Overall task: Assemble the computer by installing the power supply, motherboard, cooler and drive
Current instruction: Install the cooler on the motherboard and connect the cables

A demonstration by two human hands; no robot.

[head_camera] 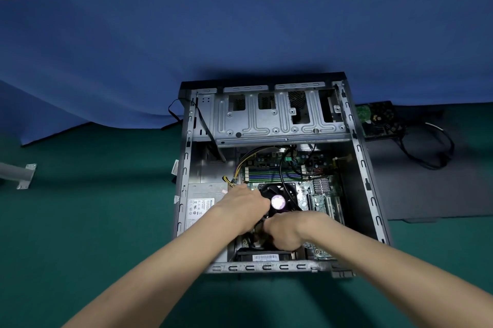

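Computer case (184, 194): lies on its side on the green mat (80, 221), open side up, its near rim closest to the person.
Right hand (284, 233): inside the case at the near edge of the cooler, fingers curled under the palm; blurred, so I cannot tell whether they pinch anything.
Left hand (244, 206): just beyond and left of the right hand, fingers bent down round the left rim of the cooler.
Cooler (278, 201): black fan with a pale round hub, sitting on the motherboard between the two hands.
Power supply (202, 205): grey box with a label, in the case's near left corner, beside the left hand.
Motherboard (320, 194): green board flat on the case floor, right of and beyond the cooler.
Drive cage (266, 117): bare metal bays across the far end of the case.
Drive (378, 119): outside the case, off its far right corner, with black cables (432, 149) trailing from it.
Blue cloth (240, 34): hangs behind everything.
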